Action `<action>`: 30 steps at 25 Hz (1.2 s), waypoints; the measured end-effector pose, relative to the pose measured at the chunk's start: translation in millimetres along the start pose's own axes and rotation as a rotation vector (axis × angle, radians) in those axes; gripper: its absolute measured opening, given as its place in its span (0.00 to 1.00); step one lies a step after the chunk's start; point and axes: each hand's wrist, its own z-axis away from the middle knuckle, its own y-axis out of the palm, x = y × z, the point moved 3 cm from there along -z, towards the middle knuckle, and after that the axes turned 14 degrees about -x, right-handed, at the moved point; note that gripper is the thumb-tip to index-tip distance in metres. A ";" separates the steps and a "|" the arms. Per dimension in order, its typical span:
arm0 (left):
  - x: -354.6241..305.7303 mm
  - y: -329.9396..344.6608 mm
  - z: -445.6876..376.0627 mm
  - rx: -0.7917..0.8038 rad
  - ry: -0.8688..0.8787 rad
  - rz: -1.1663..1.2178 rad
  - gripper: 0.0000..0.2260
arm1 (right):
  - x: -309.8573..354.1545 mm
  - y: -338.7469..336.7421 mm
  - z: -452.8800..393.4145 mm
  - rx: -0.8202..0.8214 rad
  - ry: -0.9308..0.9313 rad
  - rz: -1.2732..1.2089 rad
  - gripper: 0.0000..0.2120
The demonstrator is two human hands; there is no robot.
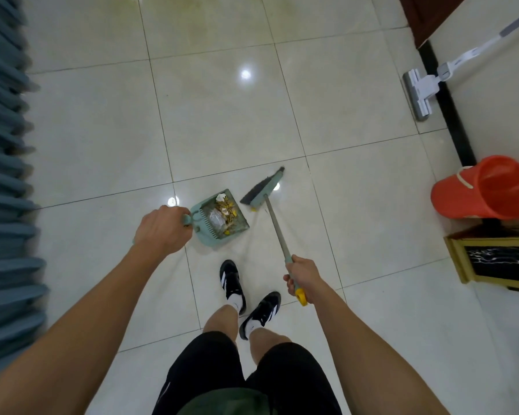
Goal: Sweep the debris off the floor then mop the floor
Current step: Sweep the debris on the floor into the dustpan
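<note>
Your left hand [161, 229] grips the teal dustpan [222, 218], full of yellow scraps and crumpled paper. At its 2 o'clock, your right hand [304, 278] clasps the broom [265, 190], bristles on the floor [357, 181].

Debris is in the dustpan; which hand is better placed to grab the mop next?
Right. The right hand holds the broom on the mop's side; the left hand steadies the loaded dustpan.
</note>
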 end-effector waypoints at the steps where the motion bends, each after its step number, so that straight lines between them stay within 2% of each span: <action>1: -5.4 2.1 7.5 -0.004 0.001 -0.009 0.05 | -10.6 -5.6 0.7 -0.004 0.011 -0.002 0.26; 8: -33.6 12.6 45.4 -0.039 0.073 -0.045 0.06 | -76.1 -54.0 14.1 -0.010 0.043 -0.043 0.25; 16: -30.0 14.2 37.0 -0.020 0.152 -0.081 0.06 | -72.9 -82.0 30.3 -0.066 -0.077 -0.040 0.22; 24: -13.6 7.7 10.8 -0.023 0.186 -0.088 0.06 | -77.0 -66.6 29.3 -0.274 -0.360 0.370 0.12; 30: -14.9 20.8 9.0 -0.036 0.257 -0.124 0.10 | -62.6 -42.9 14.1 -0.286 -0.441 0.661 0.15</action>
